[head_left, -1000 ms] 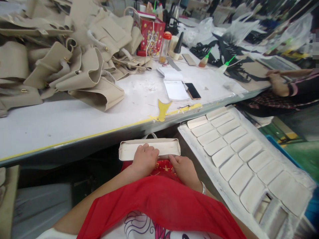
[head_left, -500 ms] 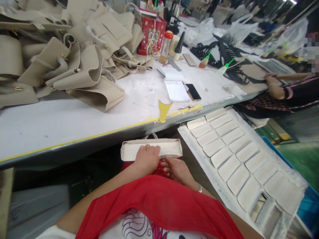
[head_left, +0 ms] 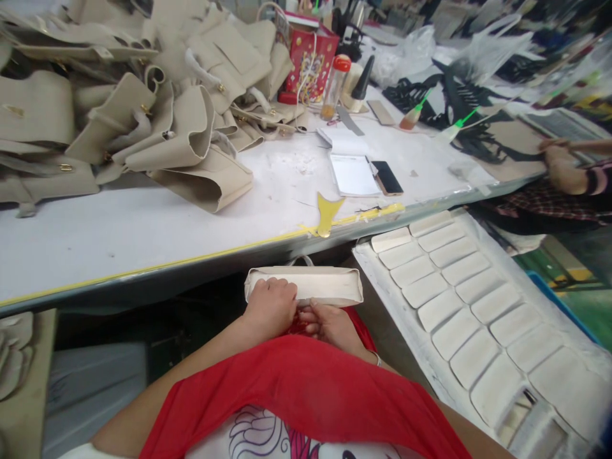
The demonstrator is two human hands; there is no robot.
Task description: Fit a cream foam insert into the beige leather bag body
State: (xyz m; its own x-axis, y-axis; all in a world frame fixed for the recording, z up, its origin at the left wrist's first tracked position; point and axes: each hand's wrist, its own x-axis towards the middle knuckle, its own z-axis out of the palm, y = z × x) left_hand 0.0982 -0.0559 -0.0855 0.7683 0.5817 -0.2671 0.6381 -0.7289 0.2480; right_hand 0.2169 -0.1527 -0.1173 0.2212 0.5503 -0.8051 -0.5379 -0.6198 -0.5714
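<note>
On my lap, just below the table edge, lies a beige handbag (head_left: 329, 287) with its long pale bottom turned up toward me. A strap loop shows behind its far side. My left hand (head_left: 271, 306) is closed over the near left part of the bag, fingers curled onto the pale bottom and its near edge. Close beside it, my right hand (head_left: 331, 326) pinches the same near edge a little right of the middle, fingers curled in. The bag's underside is hidden by my hands and the red apron (head_left: 306, 376).
Beige bag pieces (head_left: 182, 127) are heaped on the table (head_left: 143, 248) at left. A notebook (head_left: 354, 175), a phone (head_left: 388, 177) and a yellow piece (head_left: 327, 213) lie near its edge. Rows of pale panels cover a slanted board (head_left: 368, 255) at right. A co-worker's arm (head_left: 567, 169) is far right.
My left hand has slid left along the bag's near edge, and the right hand has shifted slightly left on it. The whole view has moved, so the surroundings sit further right.
</note>
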